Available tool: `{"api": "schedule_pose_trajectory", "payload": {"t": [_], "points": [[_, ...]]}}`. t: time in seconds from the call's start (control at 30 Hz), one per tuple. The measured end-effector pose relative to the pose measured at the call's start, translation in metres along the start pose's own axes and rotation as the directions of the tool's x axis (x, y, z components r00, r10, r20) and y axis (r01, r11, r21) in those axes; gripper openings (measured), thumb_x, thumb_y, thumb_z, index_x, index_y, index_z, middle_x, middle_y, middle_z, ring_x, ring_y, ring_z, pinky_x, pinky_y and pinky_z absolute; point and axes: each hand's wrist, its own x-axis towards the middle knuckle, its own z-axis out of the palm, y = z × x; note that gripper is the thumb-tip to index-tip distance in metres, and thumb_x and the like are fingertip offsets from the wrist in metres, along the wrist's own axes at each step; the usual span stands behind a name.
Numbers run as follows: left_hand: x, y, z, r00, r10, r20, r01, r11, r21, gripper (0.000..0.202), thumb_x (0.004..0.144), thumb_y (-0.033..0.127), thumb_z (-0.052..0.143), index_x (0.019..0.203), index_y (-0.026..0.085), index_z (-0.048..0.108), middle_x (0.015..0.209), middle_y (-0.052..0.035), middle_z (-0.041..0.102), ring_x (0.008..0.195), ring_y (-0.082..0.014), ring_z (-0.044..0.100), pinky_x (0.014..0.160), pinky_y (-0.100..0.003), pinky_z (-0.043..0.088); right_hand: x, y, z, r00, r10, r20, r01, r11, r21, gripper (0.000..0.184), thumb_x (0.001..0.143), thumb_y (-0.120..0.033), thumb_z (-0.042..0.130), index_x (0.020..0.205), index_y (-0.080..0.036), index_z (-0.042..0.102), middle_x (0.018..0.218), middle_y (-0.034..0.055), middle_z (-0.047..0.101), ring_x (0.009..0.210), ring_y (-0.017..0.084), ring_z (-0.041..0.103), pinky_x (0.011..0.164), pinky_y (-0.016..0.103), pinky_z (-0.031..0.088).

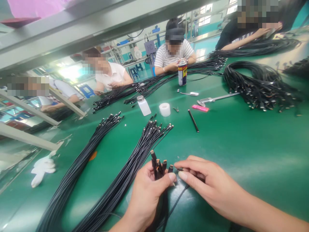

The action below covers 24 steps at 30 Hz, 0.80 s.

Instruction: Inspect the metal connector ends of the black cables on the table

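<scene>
My left hand [145, 196] grips a bunch of black cables [156, 167], their connector ends standing up above my fingers. My right hand [210, 183] is beside it, with the thumb and index finger pinching a small black cable end [180, 169]. A thin black cable [177, 201] runs beneath that hand. Two long bundles of black cables [130, 164] [79, 164] lie on the green work table [231, 145] to the left of my hands, with their connector ends pointing away from me.
Beyond my hands stand a white bottle [144, 106], a white tape roll [164, 109], a black pen [193, 120], a pink object [200, 108], a metal caliper [212, 99] and a spray can [182, 73]. Several seated people handle more cable coils across the table. A grey beam [72, 32] crosses overhead.
</scene>
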Motion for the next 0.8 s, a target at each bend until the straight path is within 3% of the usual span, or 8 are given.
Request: {"api": "schedule_pose_trajectory", "payload": {"t": [0.23,0.37,0.47,0.63,0.8], "points": [[0.000,0.000,0.004,0.992,-0.074,0.098,0.082,0.993,-0.086,0.026,0.069,0.022,0.085,0.083,0.013,0.065,0.072,-0.0014,0.064,0.065,-0.0131,0.058,0.066,-0.025,0.048,0.000,-0.002,0.000,0.998,-0.057,-0.034,0.058,0.998,0.015,0.024,0.099,-0.029,0.050,0.113,-0.026,0.068,0.089,0.0011,0.064,0.082,0.015,0.060,0.075,0.027,0.048],[0.006,0.000,-0.003,0.997,-0.064,0.043,0.069,0.991,-0.111,0.026,0.070,0.021,0.084,0.084,0.013,0.064,0.083,-0.0034,0.065,0.078,-0.0148,0.061,0.077,-0.026,0.049,0.001,0.004,-0.005,0.998,-0.041,-0.050,0.035,0.993,-0.112,0.024,0.100,-0.028,0.046,0.103,-0.023,0.069,0.090,0.0031,0.064,0.083,0.017,0.061,0.076,0.030,0.048],[0.014,0.000,-0.012,0.993,-0.107,0.044,0.112,0.980,-0.167,0.027,0.074,0.023,0.083,0.091,0.014,0.063,0.078,-0.0010,0.062,0.070,-0.0125,0.059,0.069,-0.025,0.049,0.001,0.011,-0.007,0.996,-0.023,-0.086,0.002,0.972,-0.234,0.024,0.100,-0.028,0.045,0.106,-0.020,0.066,0.095,0.0061,0.062,0.085,0.019,0.061,0.079,0.034,0.049],[0.021,-0.003,-0.021,0.980,-0.178,0.087,0.195,0.943,-0.271,0.031,0.076,0.022,0.081,0.099,0.012,0.064,0.083,-0.0035,0.063,0.069,-0.0114,0.060,0.068,-0.024,0.051,0.000,0.011,0.002,0.984,-0.111,0.142,0.150,0.942,-0.300,0.024,0.096,-0.021,0.049,0.113,-0.021,0.066,0.110,0.0075,0.064,0.095,0.020,0.064,0.086,0.032,0.051],[0.023,-0.006,-0.022,0.982,-0.175,0.077,0.191,0.932,-0.308,0.023,0.081,0.027,0.077,0.091,0.011,0.063,0.083,-0.0046,0.063,0.068,-0.0117,0.060,0.067,-0.026,0.052,-0.001,0.006,0.010,0.962,-0.131,0.240,0.217,0.901,-0.375,0.019,0.091,-0.019,0.054,0.096,-0.022,0.072,0.090,0.0053,0.072,0.083,0.020,0.067,0.079,0.028,0.052]]}}
